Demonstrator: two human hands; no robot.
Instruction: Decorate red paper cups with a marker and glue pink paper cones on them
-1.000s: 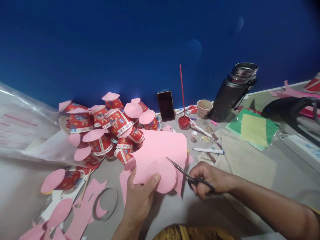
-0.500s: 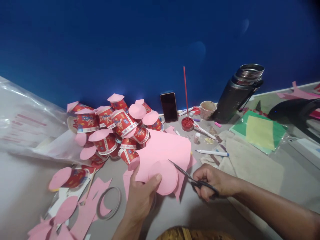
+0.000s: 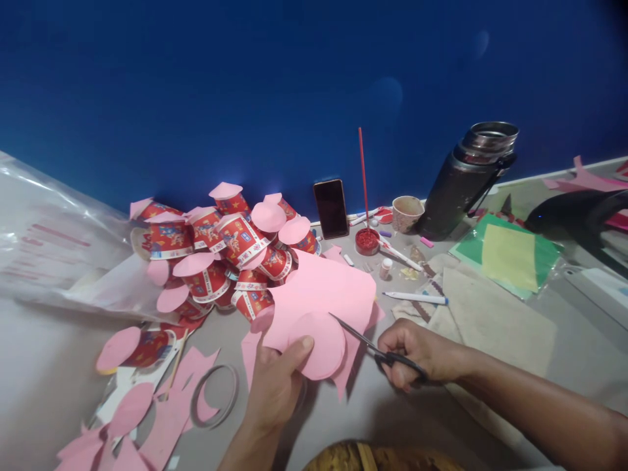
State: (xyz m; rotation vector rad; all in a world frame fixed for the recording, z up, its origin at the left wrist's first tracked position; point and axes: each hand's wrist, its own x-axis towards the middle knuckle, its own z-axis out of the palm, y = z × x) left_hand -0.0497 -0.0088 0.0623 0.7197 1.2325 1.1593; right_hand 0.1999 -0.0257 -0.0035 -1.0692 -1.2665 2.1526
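My left hand (image 3: 277, 379) pinches a pink paper sheet (image 3: 328, 288), its thumb on a round pink piece (image 3: 318, 347) lying over the sheet's lower part. Black scissors (image 3: 363, 339) are in my right hand (image 3: 407, 356), fingers wrapped round the handles. The blades point up and left and meet the paper at the upper right edge of the round piece. More pink paper, jagged at its edges, shows beneath the sheet.
Red paper cups (image 3: 240, 242) with pink discs are piled at the left. Pink scraps (image 3: 167, 425) and a tape ring (image 3: 214, 396) lie lower left. A phone (image 3: 331, 209), black flask (image 3: 464, 183), marker (image 3: 416, 298) and cloth (image 3: 495, 320) stand or lie beyond and to the right.
The round piece and the paper in my left hand have shifted and turned slightly left against the scissors. My right hand has hardly moved.
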